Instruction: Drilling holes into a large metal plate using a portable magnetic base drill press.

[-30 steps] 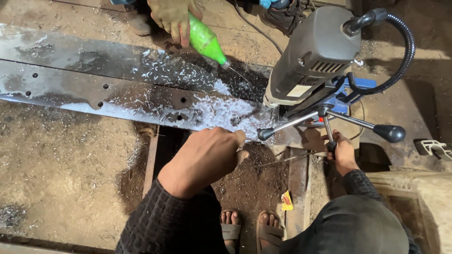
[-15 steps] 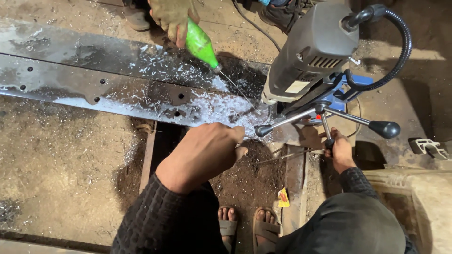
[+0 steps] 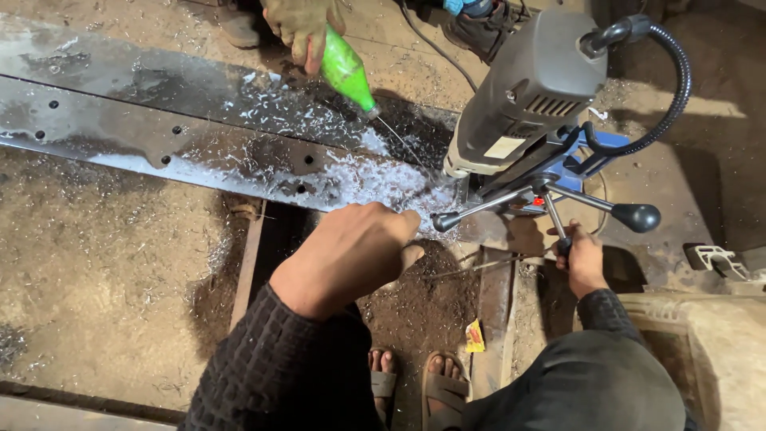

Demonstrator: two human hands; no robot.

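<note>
Work in hand: a long steel plate (image 3: pixel 199 136) is being drilled with a grey magnetic drill (image 3: pixel 527 96), which is stood on the plate's right end
Left hand (image 3: pixel 359 251): curled into a loose fist, held at the near edge of the plate just left of the drill; a thin rod seems to be pinched in it, but this cannot be told for certain
Right hand (image 3: pixel 586 259): closed around one spoke of the drill's feed handle (image 3: pixel 558 207), whose other spokes stand out to the left and right
Co-worker's gloved hand (image 3: pixel 303 24): a green squeeze bottle (image 3: pixel 347 72) is held tilted, its nozzle aimed toward the drill bit
Done so far: several finished holes are seen along the plate, and bright swarf (image 3: pixel 359 172) is heaped thickly near the drill
Left to do, as judged: the hole under the drill appears to be in progress; the bit itself is hidden behind the drill body, so its depth cannot be told
Surroundings: the plate is carried above a dirt floor (image 3: pixel 96 295) on low supports; sandalled feet (image 3: pixel 415 383) are seen below
</note>
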